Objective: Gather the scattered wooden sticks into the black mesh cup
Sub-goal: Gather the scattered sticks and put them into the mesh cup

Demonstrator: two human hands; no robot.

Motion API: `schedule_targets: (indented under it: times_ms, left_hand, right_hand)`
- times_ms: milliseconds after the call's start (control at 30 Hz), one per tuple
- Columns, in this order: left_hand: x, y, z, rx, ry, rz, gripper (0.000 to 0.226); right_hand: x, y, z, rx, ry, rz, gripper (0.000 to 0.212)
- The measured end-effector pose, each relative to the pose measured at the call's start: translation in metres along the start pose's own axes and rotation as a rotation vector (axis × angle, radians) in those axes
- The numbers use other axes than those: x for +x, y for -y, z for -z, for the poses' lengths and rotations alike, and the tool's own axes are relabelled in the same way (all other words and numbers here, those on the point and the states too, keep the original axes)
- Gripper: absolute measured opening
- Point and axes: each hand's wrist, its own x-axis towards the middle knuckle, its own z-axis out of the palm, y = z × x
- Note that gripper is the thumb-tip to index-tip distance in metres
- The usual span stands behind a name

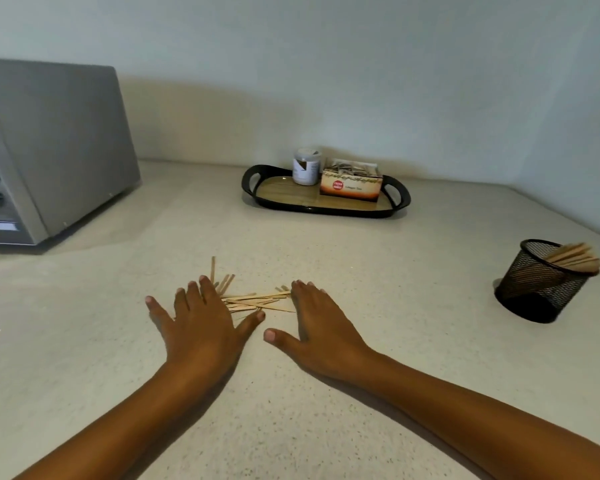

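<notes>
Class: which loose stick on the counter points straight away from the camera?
The lone stick beyond the left hand; the rest of the pile lies slanted or crosswise.

Bare left hand (201, 329), right hand (323, 332), forearms (465, 407)

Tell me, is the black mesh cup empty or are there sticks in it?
Not empty: the black mesh cup holds a bunch of wooden sticks leaning out over its rim on the right.

Kitchen counter: microwave (49, 147), tea box (350, 187) (on tray (281, 199)).
</notes>
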Motion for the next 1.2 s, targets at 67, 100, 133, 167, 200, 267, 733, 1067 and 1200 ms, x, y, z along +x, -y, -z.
schedule_targets:
  times_ms: [67,100,133,167,200,267,733,1067,1200]
  left_hand:
    - [0.004,0.010,0.001,-0.048,-0.042,-0.049,0.099]
    - [0.006,0.013,0.001,-0.084,-0.073,-0.084,0.095]
    - [0.008,0.014,0.001,-0.128,-0.108,-0.120,0.090]
    - [0.010,0.015,0.000,-0.171,-0.138,-0.151,0.084]
    - [0.012,0.015,-0.001,-0.216,-0.161,-0.180,0.079]
    - [0.016,0.014,-0.005,-0.332,-0.167,-0.222,0.069]
    - [0.039,0.008,-0.021,-0.523,-0.250,-0.497,0.037]
    - [0.040,0.019,-0.018,-0.515,-0.286,-0.490,0.041]
    - [0.043,0.018,-0.021,-0.340,-0.375,-0.603,0.025]
  right_hand:
    - [0.011,0.006,-0.001,0.069,-0.020,0.029,0.084]
    - [0.015,0.009,-0.001,0.123,-0.031,0.043,0.079]
    - [0.019,0.012,-0.001,0.178,-0.040,0.057,0.072]
    - [0.022,0.015,-0.002,0.225,-0.048,0.077,0.066]
    - [0.025,0.017,-0.003,0.261,-0.060,0.095,0.059]
    - [0.029,0.021,-0.005,0.317,-0.095,0.116,0.049]
    - [0.051,0.009,-0.010,0.153,-0.231,0.246,0.032]
    - [0.047,0.022,0.008,-0.288,-0.333,0.233,0.006]
    - [0.043,0.020,0.007,-0.307,-0.330,0.213,0.005]
